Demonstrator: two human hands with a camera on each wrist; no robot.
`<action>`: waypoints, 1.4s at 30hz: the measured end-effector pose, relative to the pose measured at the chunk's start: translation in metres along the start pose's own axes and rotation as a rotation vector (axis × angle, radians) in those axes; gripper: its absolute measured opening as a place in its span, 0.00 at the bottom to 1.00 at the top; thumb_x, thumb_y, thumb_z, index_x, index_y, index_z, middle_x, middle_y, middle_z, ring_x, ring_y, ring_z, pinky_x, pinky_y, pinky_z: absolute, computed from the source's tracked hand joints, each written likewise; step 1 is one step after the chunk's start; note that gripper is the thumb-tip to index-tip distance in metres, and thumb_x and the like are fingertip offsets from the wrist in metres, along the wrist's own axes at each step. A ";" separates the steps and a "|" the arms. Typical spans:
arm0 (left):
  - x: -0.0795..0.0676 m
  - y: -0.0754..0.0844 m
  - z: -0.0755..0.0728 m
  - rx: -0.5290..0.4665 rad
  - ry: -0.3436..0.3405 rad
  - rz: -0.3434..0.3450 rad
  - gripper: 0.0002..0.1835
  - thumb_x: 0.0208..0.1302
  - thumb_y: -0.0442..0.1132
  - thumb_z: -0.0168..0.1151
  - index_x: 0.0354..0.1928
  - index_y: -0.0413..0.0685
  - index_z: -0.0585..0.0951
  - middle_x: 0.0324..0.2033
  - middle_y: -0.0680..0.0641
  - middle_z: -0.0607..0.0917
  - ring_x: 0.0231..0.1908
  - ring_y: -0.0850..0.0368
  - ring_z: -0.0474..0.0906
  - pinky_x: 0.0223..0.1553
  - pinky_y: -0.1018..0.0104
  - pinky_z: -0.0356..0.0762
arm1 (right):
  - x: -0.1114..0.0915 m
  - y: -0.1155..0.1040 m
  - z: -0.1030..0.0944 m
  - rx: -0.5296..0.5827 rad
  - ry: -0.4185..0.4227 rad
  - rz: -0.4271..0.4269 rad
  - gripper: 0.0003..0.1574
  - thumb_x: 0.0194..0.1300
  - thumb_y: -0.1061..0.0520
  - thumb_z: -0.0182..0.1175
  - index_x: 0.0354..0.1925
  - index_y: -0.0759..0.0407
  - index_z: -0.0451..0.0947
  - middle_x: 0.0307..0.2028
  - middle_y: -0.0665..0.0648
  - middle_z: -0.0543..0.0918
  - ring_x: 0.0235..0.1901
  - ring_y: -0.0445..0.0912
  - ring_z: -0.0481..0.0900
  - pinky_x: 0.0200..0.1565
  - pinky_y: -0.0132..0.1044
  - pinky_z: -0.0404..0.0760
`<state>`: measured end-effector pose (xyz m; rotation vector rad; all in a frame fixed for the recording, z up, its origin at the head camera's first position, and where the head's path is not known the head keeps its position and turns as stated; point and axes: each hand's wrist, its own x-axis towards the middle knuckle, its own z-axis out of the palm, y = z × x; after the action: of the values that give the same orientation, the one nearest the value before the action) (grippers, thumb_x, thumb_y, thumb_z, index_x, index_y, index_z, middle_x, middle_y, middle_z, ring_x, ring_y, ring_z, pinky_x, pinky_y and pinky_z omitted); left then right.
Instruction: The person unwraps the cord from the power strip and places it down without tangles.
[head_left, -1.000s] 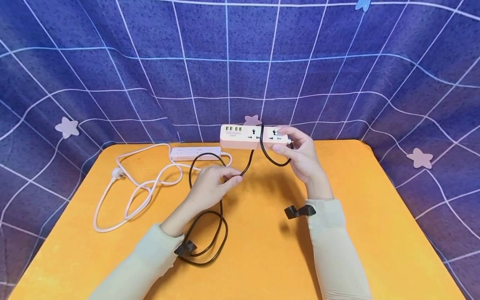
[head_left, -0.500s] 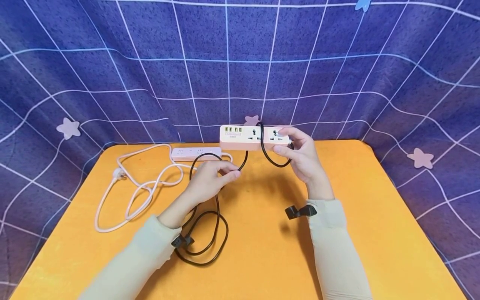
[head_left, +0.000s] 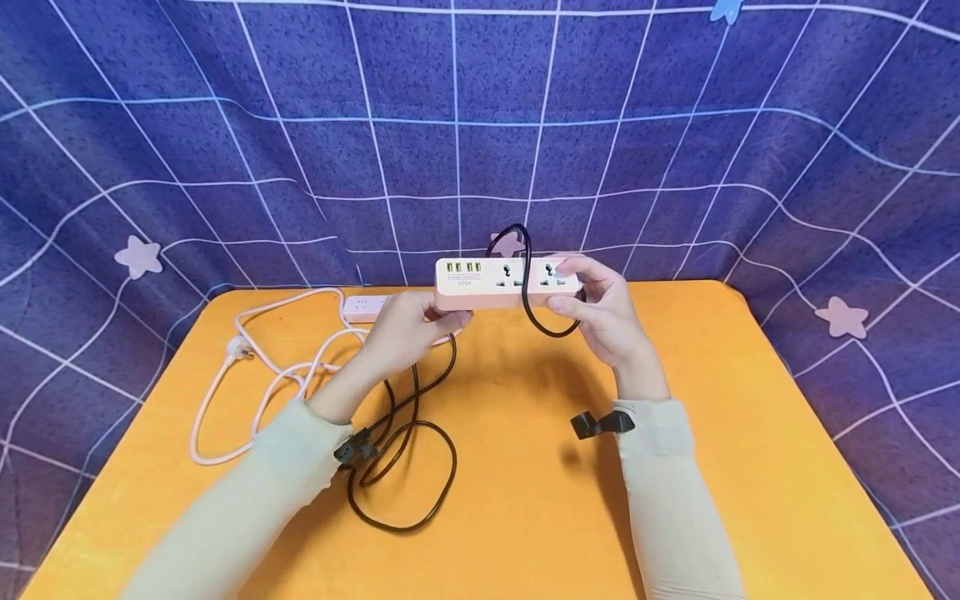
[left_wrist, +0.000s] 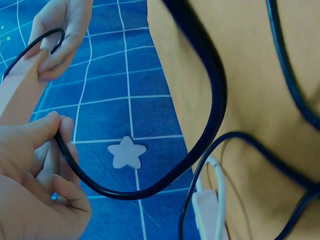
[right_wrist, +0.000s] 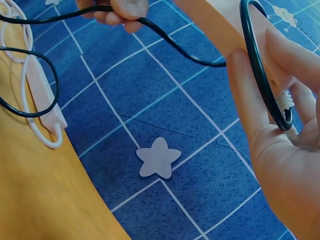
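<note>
A pinkish-white power strip point(head_left: 480, 283) with USB ports and sockets is held up over the back of the table. My right hand point(head_left: 606, 312) grips its right end, where the black cord point(head_left: 546, 332) comes out. From there the cord loops up over the strip's face and passes behind it. My left hand point(head_left: 405, 333) is at the strip's left end. In the left wrist view, that left hand point(left_wrist: 45, 170) pinches the black cord point(left_wrist: 135, 194) between thumb and fingers. The rest of the cord hangs below in loose coils.
A second strip, pink with a white cord point(head_left: 198, 417), lies at the table's back left, partly behind my left hand. Its white plug point(head_left: 237, 347) rests on the orange tabletop point(head_left: 525, 500). A blue gridded curtain point(head_left: 637, 150) with stars stands behind the table.
My left hand has moved up to the strip's left end, drawing the cord along behind it. The loop over the strip now rises higher. My right hand stays in place.
</note>
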<state>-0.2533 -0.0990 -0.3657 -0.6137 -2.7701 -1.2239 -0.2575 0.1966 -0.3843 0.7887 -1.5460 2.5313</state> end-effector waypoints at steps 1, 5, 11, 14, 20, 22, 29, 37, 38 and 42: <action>0.002 0.001 -0.003 0.016 0.017 0.007 0.07 0.70 0.43 0.73 0.43 0.50 0.92 0.33 0.51 0.92 0.33 0.53 0.83 0.33 0.60 0.76 | 0.000 0.000 0.000 0.000 -0.006 0.002 0.30 0.55 0.83 0.65 0.45 0.53 0.87 0.60 0.57 0.81 0.55 0.48 0.79 0.48 0.32 0.85; 0.012 0.003 -0.014 0.092 0.079 0.043 0.08 0.67 0.32 0.69 0.45 0.45 0.92 0.33 0.49 0.92 0.35 0.52 0.84 0.38 0.60 0.77 | -0.001 0.000 0.000 -0.015 -0.020 -0.002 0.31 0.54 0.84 0.65 0.45 0.52 0.88 0.58 0.56 0.82 0.55 0.48 0.79 0.49 0.32 0.84; 0.026 0.009 -0.032 0.156 0.147 0.128 0.07 0.71 0.36 0.70 0.47 0.51 0.92 0.34 0.51 0.92 0.31 0.56 0.85 0.37 0.60 0.77 | -0.001 0.000 -0.001 -0.020 -0.034 -0.001 0.30 0.53 0.81 0.69 0.46 0.52 0.88 0.56 0.54 0.83 0.53 0.47 0.79 0.49 0.31 0.82; 0.033 0.013 -0.039 0.180 0.186 0.175 0.07 0.71 0.43 0.72 0.47 0.52 0.93 0.35 0.52 0.93 0.30 0.58 0.84 0.36 0.61 0.76 | -0.002 0.000 -0.002 -0.024 -0.037 0.004 0.30 0.53 0.82 0.68 0.46 0.52 0.88 0.55 0.54 0.84 0.52 0.47 0.79 0.49 0.31 0.82; 0.045 0.024 -0.054 0.223 0.240 0.231 0.09 0.70 0.47 0.73 0.47 0.53 0.92 0.39 0.52 0.93 0.37 0.55 0.87 0.43 0.56 0.79 | -0.002 0.002 -0.003 -0.047 -0.054 0.010 0.34 0.53 0.85 0.62 0.45 0.53 0.87 0.56 0.58 0.83 0.51 0.47 0.81 0.46 0.31 0.84; 0.048 0.029 -0.058 0.236 0.260 0.244 0.10 0.70 0.48 0.73 0.47 0.53 0.92 0.42 0.52 0.93 0.40 0.54 0.88 0.46 0.54 0.80 | -0.002 0.002 -0.004 -0.060 -0.058 0.007 0.35 0.53 0.86 0.61 0.46 0.53 0.87 0.57 0.58 0.83 0.52 0.47 0.81 0.46 0.32 0.84; 0.057 0.049 -0.068 0.243 0.328 0.301 0.12 0.70 0.48 0.73 0.49 0.51 0.92 0.43 0.51 0.93 0.42 0.52 0.87 0.50 0.53 0.77 | -0.002 0.003 -0.010 -0.127 0.012 0.008 0.36 0.52 0.86 0.60 0.44 0.50 0.89 0.55 0.55 0.83 0.52 0.45 0.78 0.42 0.30 0.80; 0.061 0.065 -0.071 0.174 0.401 0.360 0.11 0.71 0.47 0.73 0.48 0.51 0.92 0.39 0.52 0.93 0.41 0.54 0.86 0.49 0.58 0.77 | -0.003 0.001 -0.016 -0.124 0.081 0.030 0.35 0.53 0.85 0.60 0.44 0.50 0.89 0.52 0.49 0.83 0.48 0.43 0.76 0.38 0.29 0.78; 0.061 0.067 -0.072 0.167 0.407 0.368 0.11 0.71 0.47 0.72 0.48 0.51 0.92 0.39 0.52 0.93 0.40 0.55 0.85 0.49 0.59 0.77 | -0.002 0.001 -0.016 -0.123 0.083 0.028 0.35 0.53 0.85 0.60 0.44 0.50 0.89 0.51 0.49 0.84 0.46 0.43 0.77 0.37 0.29 0.78; 0.058 0.074 -0.074 0.144 0.418 0.401 0.11 0.71 0.46 0.73 0.48 0.50 0.92 0.38 0.52 0.93 0.38 0.59 0.84 0.48 0.62 0.76 | -0.002 0.001 -0.018 -0.125 0.085 0.026 0.33 0.55 0.85 0.61 0.44 0.52 0.89 0.46 0.50 0.85 0.40 0.43 0.79 0.37 0.30 0.77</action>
<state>-0.2866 -0.0878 -0.2511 -0.7518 -2.2279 -0.9307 -0.2629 0.2117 -0.3924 0.6416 -1.6777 2.4228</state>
